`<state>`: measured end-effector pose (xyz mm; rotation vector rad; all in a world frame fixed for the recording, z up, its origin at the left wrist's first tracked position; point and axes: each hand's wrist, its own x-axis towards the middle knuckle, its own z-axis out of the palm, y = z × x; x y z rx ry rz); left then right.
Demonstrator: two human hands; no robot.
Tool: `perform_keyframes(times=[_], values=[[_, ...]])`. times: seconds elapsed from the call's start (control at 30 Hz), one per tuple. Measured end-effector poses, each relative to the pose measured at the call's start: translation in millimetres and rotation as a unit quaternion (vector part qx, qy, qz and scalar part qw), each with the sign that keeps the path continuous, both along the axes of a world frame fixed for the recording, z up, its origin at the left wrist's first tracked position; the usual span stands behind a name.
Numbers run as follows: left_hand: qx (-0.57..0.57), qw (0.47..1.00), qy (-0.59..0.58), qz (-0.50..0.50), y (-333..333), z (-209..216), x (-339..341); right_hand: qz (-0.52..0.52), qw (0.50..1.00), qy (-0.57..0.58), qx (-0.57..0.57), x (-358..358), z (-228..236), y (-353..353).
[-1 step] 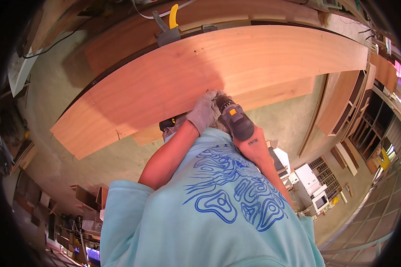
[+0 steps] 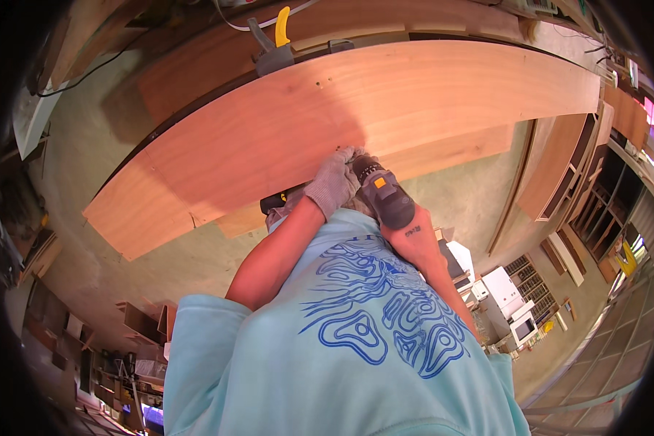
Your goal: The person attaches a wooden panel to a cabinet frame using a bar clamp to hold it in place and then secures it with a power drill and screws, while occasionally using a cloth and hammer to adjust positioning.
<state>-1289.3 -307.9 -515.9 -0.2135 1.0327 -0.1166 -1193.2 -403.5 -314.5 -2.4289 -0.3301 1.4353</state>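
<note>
A cordless drill [image 2: 390, 201], dark grey with an orange patch, points away from me with its chuck at the near edge of a long wooden board [image 2: 269, 138]. My right hand [image 2: 398, 227] is closed round the drill, its fingers mostly hidden beneath the tool's body. My left hand [image 2: 332, 182], in a grey knit glove, is closed in front of the chuck, fingertips pinched together at the board's edge. What lies between those fingertips is too small to make out. A few small dark holes mark the board's surface.
A clamp [image 2: 275, 54] with a yellow handle grips the board's far edge. Below the board, a second wooden panel [image 2: 450, 152] sticks out. Stacked boards [image 2: 552, 174] lean at the right, and a white cabinet [image 2: 500, 291] stands on the floor at the lower right.
</note>
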Motion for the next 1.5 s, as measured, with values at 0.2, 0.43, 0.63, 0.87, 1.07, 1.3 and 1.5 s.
perform_keyframes(times=[0.2, 0.43, 0.63, 0.87, 1.07, 1.3, 1.5], values=[[0.188, 0.968, 0.060, -0.158, 24.1, 65.8, -3.2, -0.013, 1.000, -0.007, 0.011, -0.2, 0.1, -0.2], [0.812, 0.561, -0.133, -0.095, 34.2, 154.1, 15.5, -0.023, 1.000, 0.009, -0.007, 4.1, 4.2, 9.9], [0.845, 0.475, -0.212, -0.121, 34.5, 149.6, 31.0, 0.008, 0.994, 0.013, 0.107, 9.3, -4.9, -1.7], [0.840, 0.489, -0.216, -0.094, 40.2, 149.7, 36.3, 0.046, 0.997, 0.007, 0.064, 7.7, -9.3, -4.7], [0.825, 0.513, -0.217, -0.099, 40.4, 145.5, 35.3, 0.036, 0.996, 0.010, 0.081, 7.8, -13.3, -8.1], [0.828, 0.507, -0.217, -0.097, 36.7, 145.1, 35.3, 0.026, 0.997, 0.007, 0.075, 7.9, -10.0, -6.5], [0.824, 0.512, -0.220, -0.103, 42.4, 140.6, 36.1, -0.013, 0.992, -0.029, 0.119, 11.4, -9.9, 1.9]])
